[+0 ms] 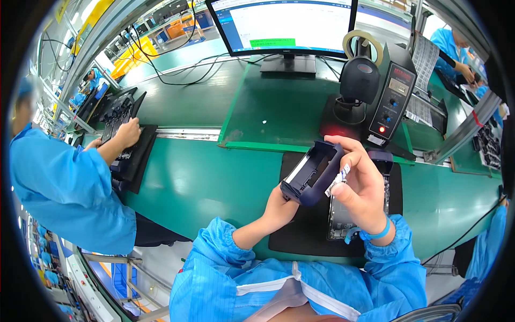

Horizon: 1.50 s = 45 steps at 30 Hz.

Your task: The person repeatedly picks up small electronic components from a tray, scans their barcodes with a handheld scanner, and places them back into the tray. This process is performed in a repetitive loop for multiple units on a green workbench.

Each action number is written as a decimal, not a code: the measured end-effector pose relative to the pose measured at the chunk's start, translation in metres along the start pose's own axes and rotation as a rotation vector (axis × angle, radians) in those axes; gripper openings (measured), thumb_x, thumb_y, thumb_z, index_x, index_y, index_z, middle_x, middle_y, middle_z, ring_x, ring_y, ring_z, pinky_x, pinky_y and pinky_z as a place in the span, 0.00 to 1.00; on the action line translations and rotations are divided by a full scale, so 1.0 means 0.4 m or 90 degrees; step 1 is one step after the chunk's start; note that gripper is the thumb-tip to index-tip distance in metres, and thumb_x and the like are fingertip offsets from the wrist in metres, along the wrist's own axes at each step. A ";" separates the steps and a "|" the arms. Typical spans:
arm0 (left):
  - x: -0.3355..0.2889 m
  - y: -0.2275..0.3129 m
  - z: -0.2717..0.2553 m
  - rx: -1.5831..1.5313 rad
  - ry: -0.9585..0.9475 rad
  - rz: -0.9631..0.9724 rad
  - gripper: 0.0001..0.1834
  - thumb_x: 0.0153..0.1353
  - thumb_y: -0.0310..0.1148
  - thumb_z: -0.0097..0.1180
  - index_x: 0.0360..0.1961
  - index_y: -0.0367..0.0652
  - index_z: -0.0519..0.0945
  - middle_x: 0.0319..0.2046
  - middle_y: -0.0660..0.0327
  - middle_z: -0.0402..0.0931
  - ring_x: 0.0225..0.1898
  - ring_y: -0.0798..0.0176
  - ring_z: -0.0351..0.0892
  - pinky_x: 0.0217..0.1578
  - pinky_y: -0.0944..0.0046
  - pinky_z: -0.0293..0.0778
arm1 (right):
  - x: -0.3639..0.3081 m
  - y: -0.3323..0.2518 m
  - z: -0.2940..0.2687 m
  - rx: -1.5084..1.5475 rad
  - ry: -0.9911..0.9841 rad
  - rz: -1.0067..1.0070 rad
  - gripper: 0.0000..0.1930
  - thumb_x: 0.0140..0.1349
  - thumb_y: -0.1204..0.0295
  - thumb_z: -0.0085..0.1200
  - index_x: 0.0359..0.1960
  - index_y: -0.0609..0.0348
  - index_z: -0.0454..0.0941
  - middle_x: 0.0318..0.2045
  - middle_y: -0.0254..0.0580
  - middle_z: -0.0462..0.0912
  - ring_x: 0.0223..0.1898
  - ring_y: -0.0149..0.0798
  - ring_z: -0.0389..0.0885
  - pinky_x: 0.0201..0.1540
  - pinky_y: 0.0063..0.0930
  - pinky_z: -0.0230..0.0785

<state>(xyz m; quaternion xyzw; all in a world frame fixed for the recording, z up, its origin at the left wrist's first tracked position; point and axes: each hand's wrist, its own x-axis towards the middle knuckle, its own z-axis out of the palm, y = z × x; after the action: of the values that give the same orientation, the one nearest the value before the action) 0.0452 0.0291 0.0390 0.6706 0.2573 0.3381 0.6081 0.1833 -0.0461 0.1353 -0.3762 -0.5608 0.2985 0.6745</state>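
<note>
My left hand (278,210) grips the lower end of a dark purple-black plastic housing (306,189), a hollow frame tilted upright above the mat. My right hand (365,185) is at the housing's right side, with a small white printed label (337,181) pinched at the thumb. Its upper fingertips reach the housing's top edge; whether the label touches the housing I cannot tell. A blue band circles my right wrist. Partly hidden beneath this hand, a dark device with an exposed circuit board (339,217) lies on the black mat (292,236).
Beyond my hands stand a black barcode scanner (358,80) on its stand, a tape roll (374,38), a control box (394,102) with a lit red lamp, and a monitor (289,63). Label sheets (425,61) hang right. A co-worker (70,182) works at the left.
</note>
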 end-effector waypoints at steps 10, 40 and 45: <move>0.000 0.014 0.017 -0.121 -0.019 0.063 0.21 0.53 0.21 0.44 0.51 0.37 0.65 0.41 0.59 0.70 0.42 0.67 0.71 0.44 0.68 0.66 | -0.016 -0.003 0.013 -0.046 0.007 -0.020 0.14 0.48 0.76 0.59 0.29 0.63 0.64 0.50 0.51 0.60 0.50 0.37 0.65 0.53 0.30 0.59; -0.049 -0.059 -0.037 0.015 0.018 -0.132 0.49 0.45 0.22 0.55 0.62 0.38 0.35 0.56 0.47 0.53 0.53 0.54 0.63 0.51 0.61 0.62 | -0.019 0.130 -0.566 -0.528 0.667 0.105 0.20 0.53 0.59 0.52 0.29 0.71 0.77 0.21 0.39 0.75 0.25 0.31 0.69 0.30 0.23 0.62; -0.061 -0.014 0.014 0.594 0.067 0.158 0.47 0.42 0.27 0.57 0.61 0.37 0.43 0.58 0.42 0.43 0.58 0.44 0.50 0.56 0.52 0.53 | 0.000 0.140 -0.552 -0.422 0.652 0.095 0.20 0.53 0.61 0.54 0.30 0.72 0.77 0.21 0.38 0.76 0.26 0.27 0.69 0.30 0.21 0.61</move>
<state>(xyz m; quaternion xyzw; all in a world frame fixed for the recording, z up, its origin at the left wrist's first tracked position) 0.0342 0.0078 0.0297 0.8794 0.3299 0.2901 0.1836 0.4009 -0.0541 0.0685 -0.6996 -0.2008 -0.0639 0.6828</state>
